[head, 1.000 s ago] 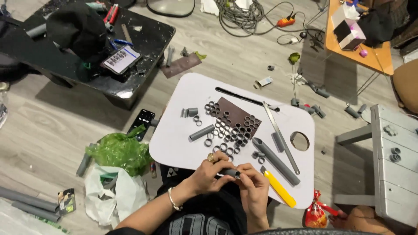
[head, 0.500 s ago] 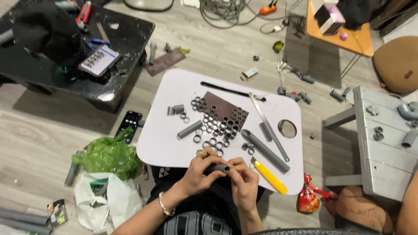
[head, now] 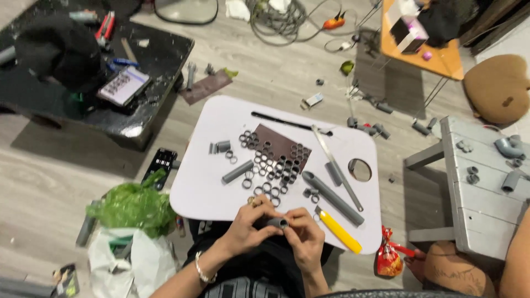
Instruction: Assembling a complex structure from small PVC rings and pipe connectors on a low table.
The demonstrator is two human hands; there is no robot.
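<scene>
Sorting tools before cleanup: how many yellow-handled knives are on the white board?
1. The yellow-handled knife lies at the near right edge of the white board, right of the right hand. Others could be hidden under the hands.

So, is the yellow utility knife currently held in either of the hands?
No, the yellow utility knife lies on the white board, beside the right hand.

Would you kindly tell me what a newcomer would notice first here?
Both hands, left hand and right hand, pinch a short grey pipe piece at the white board's near edge. Behind them many grey rings crowd a brown sheet, with a yellow knife at right.
</scene>
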